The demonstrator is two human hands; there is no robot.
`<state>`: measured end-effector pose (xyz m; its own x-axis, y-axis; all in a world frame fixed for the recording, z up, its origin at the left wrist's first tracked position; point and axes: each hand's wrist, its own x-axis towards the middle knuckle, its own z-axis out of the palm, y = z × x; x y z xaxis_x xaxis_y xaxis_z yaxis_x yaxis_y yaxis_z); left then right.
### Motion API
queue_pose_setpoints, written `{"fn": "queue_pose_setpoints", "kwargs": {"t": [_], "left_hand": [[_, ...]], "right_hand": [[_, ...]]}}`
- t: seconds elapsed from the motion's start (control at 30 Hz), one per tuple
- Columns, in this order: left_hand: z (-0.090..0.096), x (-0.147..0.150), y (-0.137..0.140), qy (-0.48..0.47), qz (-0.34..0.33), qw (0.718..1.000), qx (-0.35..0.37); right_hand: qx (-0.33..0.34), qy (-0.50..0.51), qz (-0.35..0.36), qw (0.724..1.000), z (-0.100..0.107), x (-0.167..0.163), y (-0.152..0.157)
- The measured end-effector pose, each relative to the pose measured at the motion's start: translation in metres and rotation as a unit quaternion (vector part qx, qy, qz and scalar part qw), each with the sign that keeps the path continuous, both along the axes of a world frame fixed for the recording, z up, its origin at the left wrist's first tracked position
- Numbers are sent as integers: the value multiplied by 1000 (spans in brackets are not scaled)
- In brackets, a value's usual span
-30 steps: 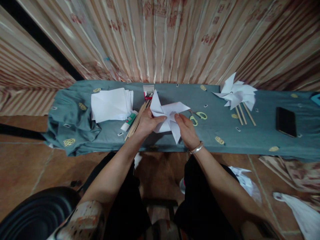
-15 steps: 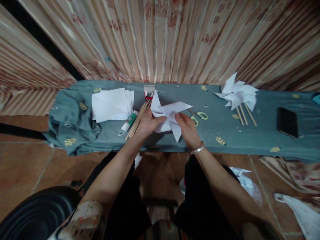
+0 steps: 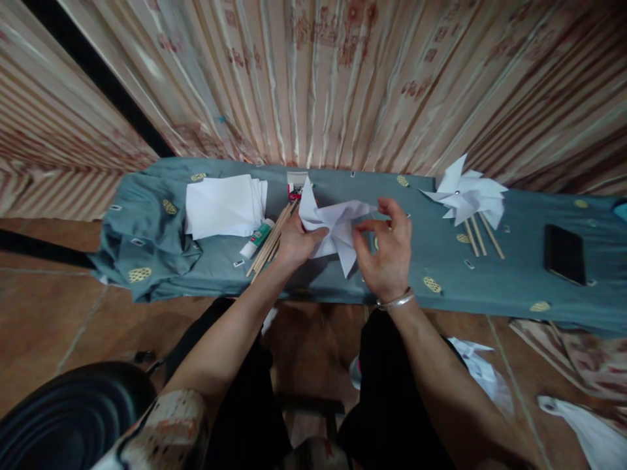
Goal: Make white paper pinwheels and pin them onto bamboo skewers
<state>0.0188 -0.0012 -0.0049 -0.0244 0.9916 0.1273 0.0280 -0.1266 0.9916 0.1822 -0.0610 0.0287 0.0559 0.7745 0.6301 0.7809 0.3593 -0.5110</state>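
A white paper pinwheel (image 3: pixel 337 236) with folded blades is held over the table by my left hand (image 3: pixel 298 240). The left thumb presses on it near its centre, and the other fingers go behind the paper. Just right of the pinwheel is my right hand (image 3: pixel 389 251), a bangle on its wrist. Its thumb and index fingertip come together in a pinch beside the paper's edge, while other fingers are raised. Whatever is in that pinch, if anything, is too small to make out. Scissors behind this hand are mostly hidden, with a bit of yellow-green handle (image 3: pixel 376 243) showing.
Left on the cloth-covered table (image 3: pixel 426 261) lie stacked white paper (image 3: pixel 223 205), a glue stick (image 3: pixel 257 239), wooden sticks (image 3: pixel 269 243) and a small red-white box (image 3: pixel 296 184). Rightward are pinwheels with sticks (image 3: pixel 467 196) and a phone (image 3: pixel 565 254). A black stool (image 3: pixel 73 418) stands lower left.
My right hand has let go of the pinwheel's middle and moved right, its thumb and index finger now pinched. My left hand still holds the pinwheel. The view has shifted slightly.
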Motion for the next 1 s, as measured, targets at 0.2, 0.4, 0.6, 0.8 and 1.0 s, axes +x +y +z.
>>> {"fn": "queue_pose_setpoints", "kwargs": {"t": [0.2, 0.4, 0.6, 0.8, 1.0], "left_hand": [[-3, 10, -3, 29, -9, 999, 27], [-1, 12, -7, 56, -10, 997, 44], [-1, 8, -9, 81, -13, 994, 67], [-3, 6, -10, 90, -14, 990, 109], [-4, 5, -11, 110, -14, 988, 105]], "right_hand": [[-17, -102, 10, 995, 0, -16, -3], [-34, -98, 5, 995, -5, -17, 2], [-15, -144, -16, 989, -8, -20, 2], [-20, -170, -31, 985, -12, -22, 4], [-6, -155, -9, 988, -16, -20, 8]]}}
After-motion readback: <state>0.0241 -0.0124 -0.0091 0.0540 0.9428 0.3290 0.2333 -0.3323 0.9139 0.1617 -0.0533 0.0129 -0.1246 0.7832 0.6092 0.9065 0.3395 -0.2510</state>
